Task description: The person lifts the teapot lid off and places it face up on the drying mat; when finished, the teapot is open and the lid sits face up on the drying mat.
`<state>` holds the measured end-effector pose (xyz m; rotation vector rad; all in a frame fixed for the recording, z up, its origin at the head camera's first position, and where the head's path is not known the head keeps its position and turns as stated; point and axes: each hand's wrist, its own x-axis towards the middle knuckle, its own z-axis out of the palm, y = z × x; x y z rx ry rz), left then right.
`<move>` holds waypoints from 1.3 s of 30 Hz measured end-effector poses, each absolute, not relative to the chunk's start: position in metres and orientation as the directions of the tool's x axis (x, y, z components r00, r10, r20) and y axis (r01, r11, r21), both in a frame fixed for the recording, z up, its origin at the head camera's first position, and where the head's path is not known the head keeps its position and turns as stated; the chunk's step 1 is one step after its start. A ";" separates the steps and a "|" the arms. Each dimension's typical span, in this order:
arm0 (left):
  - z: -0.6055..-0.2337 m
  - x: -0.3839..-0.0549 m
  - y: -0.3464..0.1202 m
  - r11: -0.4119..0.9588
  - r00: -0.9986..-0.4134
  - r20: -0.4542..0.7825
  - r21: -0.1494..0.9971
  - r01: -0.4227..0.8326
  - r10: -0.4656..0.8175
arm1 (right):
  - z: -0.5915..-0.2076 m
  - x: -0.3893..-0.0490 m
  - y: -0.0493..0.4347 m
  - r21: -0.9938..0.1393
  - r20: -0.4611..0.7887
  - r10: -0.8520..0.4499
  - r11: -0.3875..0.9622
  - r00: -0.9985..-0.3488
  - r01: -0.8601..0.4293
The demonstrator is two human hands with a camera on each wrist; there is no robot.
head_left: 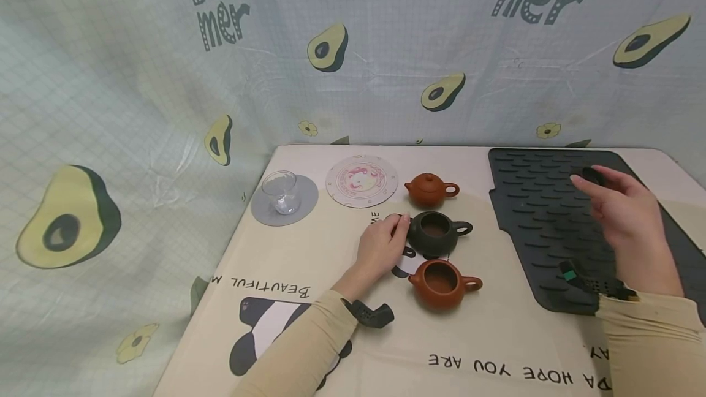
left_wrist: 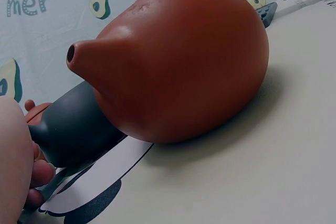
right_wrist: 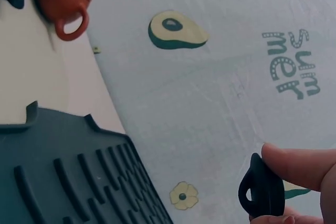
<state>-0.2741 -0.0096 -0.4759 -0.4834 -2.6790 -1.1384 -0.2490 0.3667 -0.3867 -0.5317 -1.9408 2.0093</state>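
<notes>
A dark teapot without its lid stands in the middle of the table, its handle to the right. My left hand pinches it at the spout; the left wrist view shows the fingers beside the spout, partly hidden. Over the ridged black mat, my right hand holds a small dark lid between thumb and fingers. An open reddish-brown teapot stands nearer to me, its spout to the left. Behind the dark one is another reddish-brown teapot with its lid on.
At the back left a clear glass cup stands on a grey round coaster. Beside it lies a round patterned mat. The black drying mat covers much of the right side. A patterned curtain hangs behind the table.
</notes>
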 end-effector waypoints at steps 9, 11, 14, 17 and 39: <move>-0.475 -0.275 -0.009 0.653 -0.926 0.303 0.659 0.374 0.225 | -0.390 -0.251 0.374 -0.906 -0.101 0.534 0.299 -0.840 0.299; -0.474 -0.275 -0.009 0.649 -0.927 0.301 0.663 0.373 0.225 | -0.392 -0.252 0.375 -0.891 -0.103 0.547 0.321 -0.831 0.321; -0.473 -0.275 -0.009 0.647 -0.929 0.294 0.668 0.367 0.224 | -0.394 -0.252 0.378 -0.872 -0.110 0.549 0.347 -0.829 0.345; -0.473 -0.275 -0.009 0.647 -0.931 0.289 0.671 0.362 0.221 | -0.397 -0.251 0.383 -0.851 -0.124 0.535 0.377 -0.836 0.367; -0.473 -0.275 -0.009 0.652 -0.932 0.286 0.667 0.361 0.224 | -0.421 -0.251 0.395 -0.838 -0.143 0.467 0.412 -0.873 0.357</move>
